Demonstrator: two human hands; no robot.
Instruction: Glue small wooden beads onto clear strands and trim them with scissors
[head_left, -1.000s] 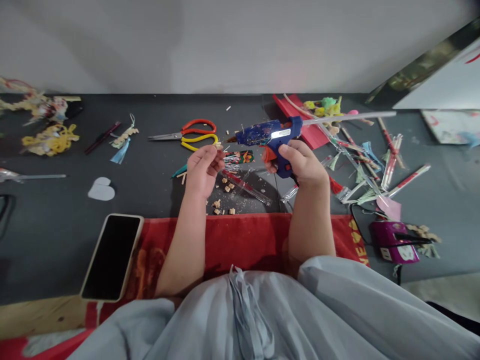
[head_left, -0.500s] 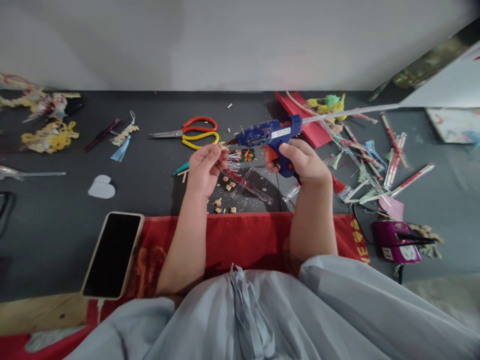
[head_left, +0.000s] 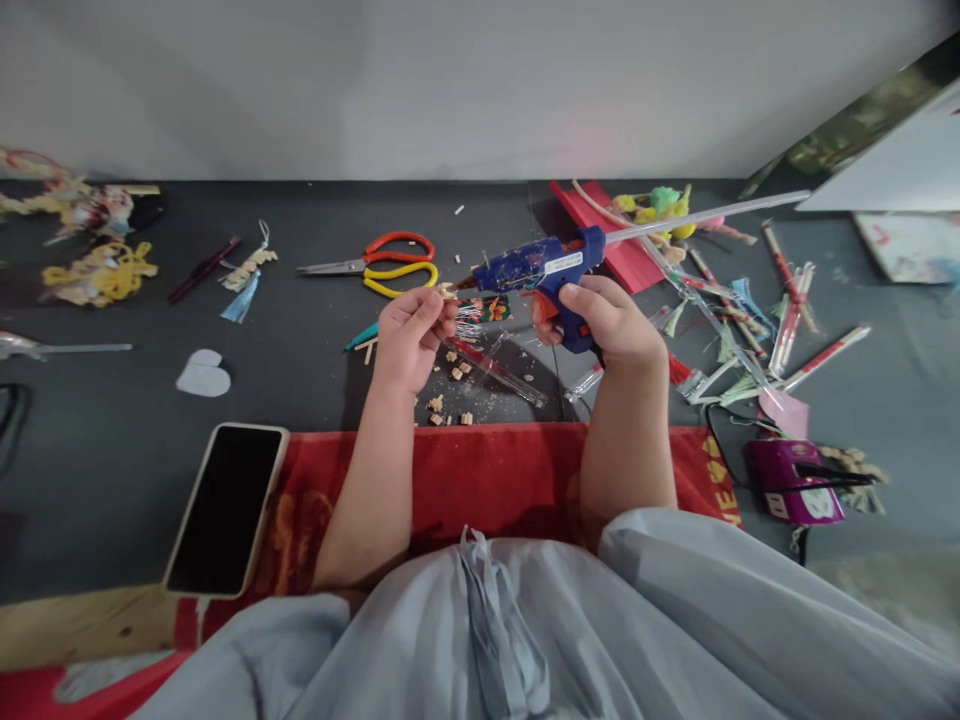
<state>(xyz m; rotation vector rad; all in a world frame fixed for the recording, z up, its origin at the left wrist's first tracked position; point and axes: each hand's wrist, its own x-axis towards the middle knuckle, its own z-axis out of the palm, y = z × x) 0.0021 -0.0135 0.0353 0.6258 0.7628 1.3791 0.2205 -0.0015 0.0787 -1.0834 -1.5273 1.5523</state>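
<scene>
Scissors (head_left: 365,267) left of glue gun (head_left: 559,265)

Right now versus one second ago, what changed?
Left hand moved slightly right, bringing its small pale piece nearer the nozzle of the glue gun. The rear end of the glue stick shifted up in view. Nothing grasped or released; right hand keeps its hold. Scissors and phone stayed put.

At near left I see a phone (head_left: 227,510), its screen dark, lying partly over a red cloth (head_left: 495,470). Beyond it I make out a white heart-shaped cutout (head_left: 203,374), a charm (head_left: 250,268) with a light-blue tassel (head_left: 241,297) and a yellow tangle (head_left: 105,273). At near right I have a purple box (head_left: 772,467) — a pink slip (head_left: 784,411) just beyond it — and a grey wall (head_left: 450,90) stands along the far side.
</scene>
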